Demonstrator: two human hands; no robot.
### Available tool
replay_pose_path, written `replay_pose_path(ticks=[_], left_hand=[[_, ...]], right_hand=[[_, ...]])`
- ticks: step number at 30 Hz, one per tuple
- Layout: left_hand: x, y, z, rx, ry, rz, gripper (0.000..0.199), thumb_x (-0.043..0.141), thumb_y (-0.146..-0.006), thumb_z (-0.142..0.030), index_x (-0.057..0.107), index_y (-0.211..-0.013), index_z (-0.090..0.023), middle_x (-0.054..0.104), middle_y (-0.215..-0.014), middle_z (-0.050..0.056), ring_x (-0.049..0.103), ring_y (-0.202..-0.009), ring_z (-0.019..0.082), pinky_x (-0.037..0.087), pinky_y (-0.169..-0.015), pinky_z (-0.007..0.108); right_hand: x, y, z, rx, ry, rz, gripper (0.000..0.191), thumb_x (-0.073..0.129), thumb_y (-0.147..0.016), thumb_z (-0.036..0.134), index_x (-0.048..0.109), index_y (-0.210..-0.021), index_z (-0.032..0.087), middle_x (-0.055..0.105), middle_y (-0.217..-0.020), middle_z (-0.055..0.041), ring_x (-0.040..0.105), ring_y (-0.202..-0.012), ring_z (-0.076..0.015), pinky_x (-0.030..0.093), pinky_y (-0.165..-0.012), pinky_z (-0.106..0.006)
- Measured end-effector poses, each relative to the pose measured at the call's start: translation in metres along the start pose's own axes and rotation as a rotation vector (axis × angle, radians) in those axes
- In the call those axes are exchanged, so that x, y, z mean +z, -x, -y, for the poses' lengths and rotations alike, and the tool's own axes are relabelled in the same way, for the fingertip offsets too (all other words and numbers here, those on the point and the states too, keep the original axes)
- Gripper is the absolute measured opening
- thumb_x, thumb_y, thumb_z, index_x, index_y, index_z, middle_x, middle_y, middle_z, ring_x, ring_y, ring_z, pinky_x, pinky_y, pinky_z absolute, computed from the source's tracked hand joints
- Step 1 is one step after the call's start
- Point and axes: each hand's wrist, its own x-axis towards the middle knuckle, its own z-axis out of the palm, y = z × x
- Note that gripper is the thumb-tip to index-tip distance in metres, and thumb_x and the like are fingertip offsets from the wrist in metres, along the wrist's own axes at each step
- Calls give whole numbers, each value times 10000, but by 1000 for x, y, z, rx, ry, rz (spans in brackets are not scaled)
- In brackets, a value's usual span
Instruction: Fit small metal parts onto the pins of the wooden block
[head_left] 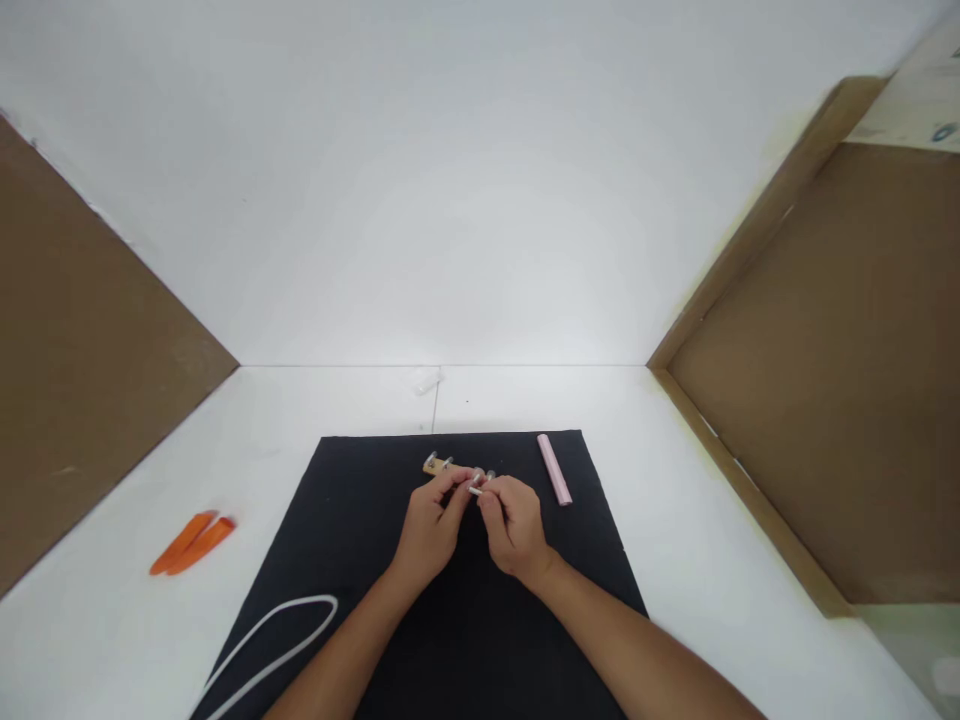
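Both hands meet near the middle of the black mat (360,520). Between the thumb and fingers of my left hand (431,520) is a small light-wood strip (433,467) with several shiny metal pieces, like hooks or screws, standing along it. Fingers cover much of the strip's middle. My right hand (516,520) is closed at the strip's right end, pinching a thin, short white piece (475,490). Its exact kind is too small to make out, and whether it touches the strip I cannot tell.
A pink bar-shaped object (554,468) lies on the mat to the right. A white cord (300,602) loops at the mat's lower left. Orange strips (193,543) lie on the white table at left. Clear plastic (429,382) lies behind the mat. Brown panels (825,380) flank the sides.
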Motion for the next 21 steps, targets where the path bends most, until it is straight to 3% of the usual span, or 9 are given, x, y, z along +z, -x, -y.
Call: replay_pose_path(ticks=[9, 12, 18, 21], left_hand=[[0, 1, -1, 51, -12, 9, 223, 547, -914, -301, 715, -1024, -205, 735, -1017, 35, 665, -917, 183, 496, -850, 283], [0, 0, 0, 49, -19, 3, 223, 546, -915, -298, 711, -1029, -201, 732, -1022, 38, 662, -916, 179, 492, -853, 283], [0, 0, 2, 32, -31, -5, 225, 543, -916, -293, 701, -1041, -196, 729, -1020, 45, 660, -915, 178, 494, -852, 289], [0, 0, 1, 47, -47, 3, 222, 537, -917, -281, 700, -1043, -197, 728, -1022, 46, 659, -920, 180, 493, -856, 292]], right_hand=[[3, -3, -4, 308, -105, -154, 262, 410, -958, 279, 545, -755, 182, 552, -602, 12, 500, -517, -121, 353, -516, -238], [2, -2, -3, 260, -97, -124, 252, 419, -950, 260, 553, -752, 180, 559, -624, 5, 510, -540, -123, 359, -535, -240], [-1, 0, 0, 14, -23, -5, 238, 428, -917, 225, 560, -724, 185, 550, -637, -10, 509, -590, -143, 378, -599, -269], [0, 0, 0, 41, -8, -23, 243, 427, -921, 227, 560, -721, 186, 541, -624, -5, 498, -575, -141, 366, -583, -266]])
